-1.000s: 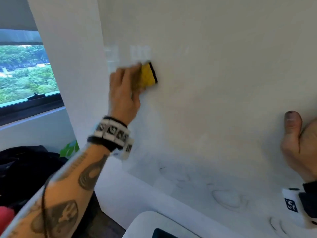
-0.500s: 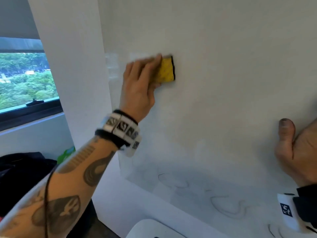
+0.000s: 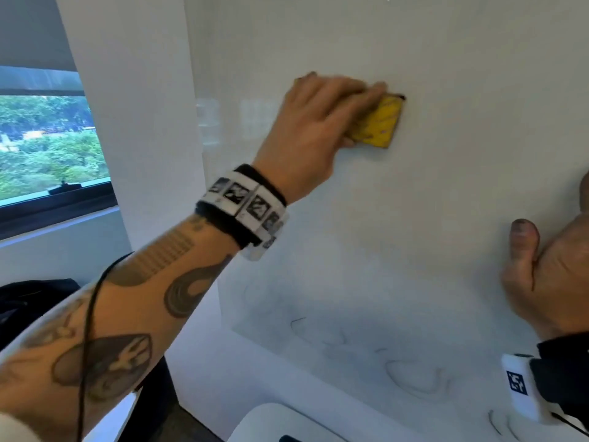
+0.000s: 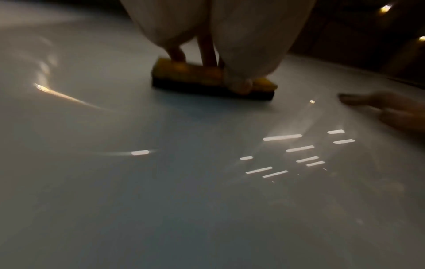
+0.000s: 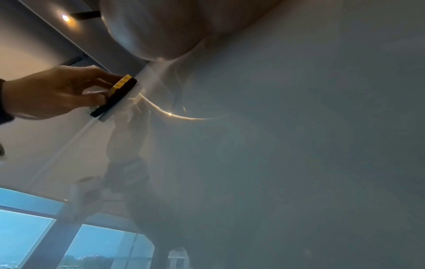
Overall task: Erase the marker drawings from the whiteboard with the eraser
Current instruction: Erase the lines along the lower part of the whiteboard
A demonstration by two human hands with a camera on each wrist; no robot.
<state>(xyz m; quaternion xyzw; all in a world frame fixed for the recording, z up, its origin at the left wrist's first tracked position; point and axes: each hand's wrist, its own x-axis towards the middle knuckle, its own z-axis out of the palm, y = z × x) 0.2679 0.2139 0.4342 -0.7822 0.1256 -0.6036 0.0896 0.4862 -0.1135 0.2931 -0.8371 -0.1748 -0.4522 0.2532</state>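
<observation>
On the glossy whiteboard (image 3: 446,202), left hand (image 3: 312,129) fingers clamp a rectangular yellow eraser (image 3: 377,124); right hand (image 3: 554,275) lies flat.

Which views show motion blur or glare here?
Head view: left hand and eraser smeared by motion, faint reflections on the whiteboard. Left wrist view: dim, bright streaks and light reflections. Right wrist view: hazy, an arc of glare on the board.

— What's off to the left?
— A window (image 3: 47,148) with green trees outside, a dark sill under it and a grey blind (image 3: 32,30) drawn partway down.
— And lower down?
— Something black (image 3: 28,301) heaped in the corner, and a white rounded object (image 3: 271,422) at the bottom edge.
— Anything overhead?
— A lit ceiling spot (image 5: 65,17).
</observation>
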